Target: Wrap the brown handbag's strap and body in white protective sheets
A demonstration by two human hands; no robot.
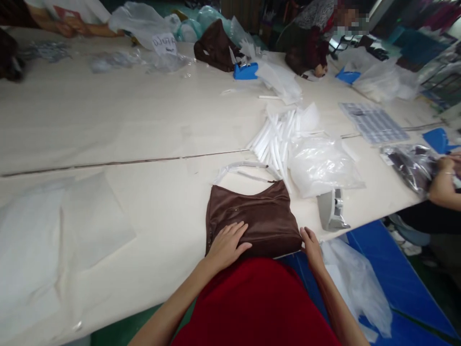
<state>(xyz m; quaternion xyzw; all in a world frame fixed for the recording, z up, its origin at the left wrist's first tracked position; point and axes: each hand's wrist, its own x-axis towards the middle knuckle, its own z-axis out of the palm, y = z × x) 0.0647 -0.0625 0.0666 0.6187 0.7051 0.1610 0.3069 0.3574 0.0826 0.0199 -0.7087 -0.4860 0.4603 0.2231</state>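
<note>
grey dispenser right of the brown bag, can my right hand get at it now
Probably yes: the right hand is at the right corner of the brown bag, close to the grey dispenser, with only bare tabletop seen between.

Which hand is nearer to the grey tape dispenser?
Right. The right hand is at the brown handbag's lower right corner, near the tape dispenser; the left hand lies on the handbag's front, farther left.

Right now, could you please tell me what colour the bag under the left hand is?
The bag is dark brown, seen best in the head view.
</note>
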